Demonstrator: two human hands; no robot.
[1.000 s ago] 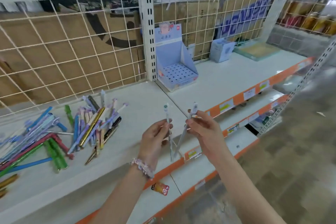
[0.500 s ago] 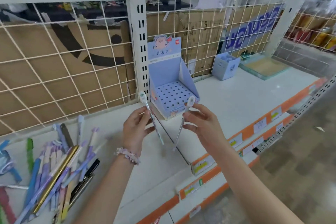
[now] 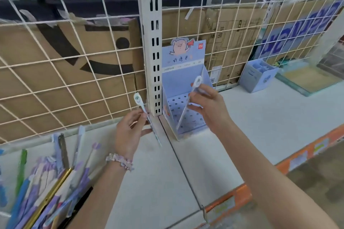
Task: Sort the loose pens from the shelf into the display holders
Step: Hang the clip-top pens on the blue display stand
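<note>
A: Where are your pens?

B: Your right hand (image 3: pixel 208 106) pinches a white pen (image 3: pixel 188 106) near its capped top, tip slanting down toward 7 o'clock, right above the holder's dotted tray. Your left hand (image 3: pixel 130 132) pinches the other pen (image 3: pixel 147 117), tip toward 5 o'clock, off to the holder's 9 o'clock side.

A: Which goes in first?

B: Probably the right; it's nearer. The display holder (image 3: pixel 183 80) stands against the upright post, its holes just below that tip. You'd need to stand the pen upright first.

A: What's changed?

B: Half a second ago both pens hung short of the holder; now the right one is over it. The loose pens (image 3: pixel 48 188) wait at 8 o'clock on the shelf (image 3: pixel 260 121).
</note>
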